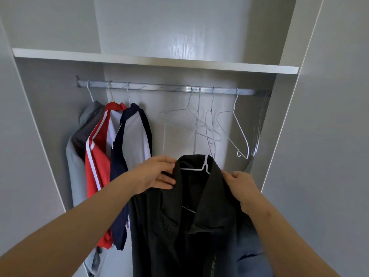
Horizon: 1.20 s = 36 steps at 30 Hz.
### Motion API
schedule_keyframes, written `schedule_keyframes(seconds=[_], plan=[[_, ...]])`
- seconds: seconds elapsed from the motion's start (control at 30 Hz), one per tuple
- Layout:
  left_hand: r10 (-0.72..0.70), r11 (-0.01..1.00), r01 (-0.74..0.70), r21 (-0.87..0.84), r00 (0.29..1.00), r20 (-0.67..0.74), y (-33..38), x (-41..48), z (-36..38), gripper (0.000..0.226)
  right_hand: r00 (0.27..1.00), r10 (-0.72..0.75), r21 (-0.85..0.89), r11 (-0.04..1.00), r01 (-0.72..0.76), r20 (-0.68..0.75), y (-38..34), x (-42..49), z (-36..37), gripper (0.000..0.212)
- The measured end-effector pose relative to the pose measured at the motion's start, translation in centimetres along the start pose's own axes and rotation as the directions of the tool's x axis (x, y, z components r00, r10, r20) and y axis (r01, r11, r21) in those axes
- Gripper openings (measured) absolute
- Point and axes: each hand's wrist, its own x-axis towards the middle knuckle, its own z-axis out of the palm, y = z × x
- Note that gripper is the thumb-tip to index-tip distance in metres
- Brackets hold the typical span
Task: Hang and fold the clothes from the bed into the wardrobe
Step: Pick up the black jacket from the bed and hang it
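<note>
Left hand (157,173) and right hand (242,184) pinch the shirt (189,216) at its shoulders, probably to square it on its hanger (204,166); the rail (159,87) waits at 12 o'clock.

Pale grey wardrobe (329,116) panels on every side, white shelf (159,59) edge cutting across the upper frame, metal rail (151,88) just under it. Soft glare with faint woodgrain on the back panel (185,37), upper centre.

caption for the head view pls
The left hand and right hand grip a black shirt on a white hanger below the wardrobe rail.
</note>
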Motion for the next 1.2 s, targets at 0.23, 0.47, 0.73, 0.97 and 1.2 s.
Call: schedule_keyframes(seconds=[0.23, 0.47, 0.73, 0.97, 1.2], plan=[[-0.051, 0.999, 0.048, -0.025, 0.981, -0.188, -1.2, 1.1, -1.7, 0.016, 0.922, 0.132, 0.116, 0.976, -0.186, 0.364, -0.6, -0.7, 2.5, 0.024], [-0.036, 0.999, 0.033, -0.013, 0.932, -0.361, -1.1, 2.0, -5.0, 0.014, 0.876, 0.116, 0.215, 0.946, -0.241, 0.468, -2.3, -0.2, 7.8, 0.022], [0.211, 0.961, -0.086, 0.262, 0.843, -0.496, 1.1, 7.0, -11.7, 0.014, 0.932, 0.050, 0.378, 0.905, -0.194, 0.360, -7.4, 4.1, 13.8, 0.014], [0.450, 0.762, -0.075, 0.643, 0.776, -0.441, 3.6, 14.0, -18.2, 0.022, 0.965, 0.016, 0.419, 0.899, -0.128, 0.262, -12.4, 9.8, 19.1, 0.013], [0.503, 0.588, -0.021, 0.808, 0.792, -0.346, 5.3, 20.5, -23.3, 0.027, 0.993, -0.048, 0.505, 0.863, -0.011, 0.105, -17.6, 15.6, 23.9, 0.016]])
